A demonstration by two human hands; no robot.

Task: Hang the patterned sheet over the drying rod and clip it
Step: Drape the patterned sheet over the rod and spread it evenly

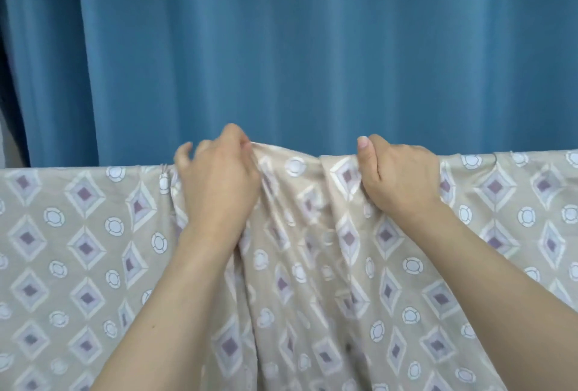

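Observation:
A beige patterned sheet with diamond and circle motifs hangs across the whole width of the head view, draped over a rod that it hides completely. My left hand pinches a raised fold of the sheet at its top edge near the middle. My right hand grips the top edge a little further right, thumb up and fingers curled round the cloth. Between the two hands the fabric is bunched into loose vertical folds. A small clip-like shape sits on the top edge just left of my left hand.
A blue pleated curtain fills the background right behind the sheet. A dark gap shows at the far left edge beside the curtain.

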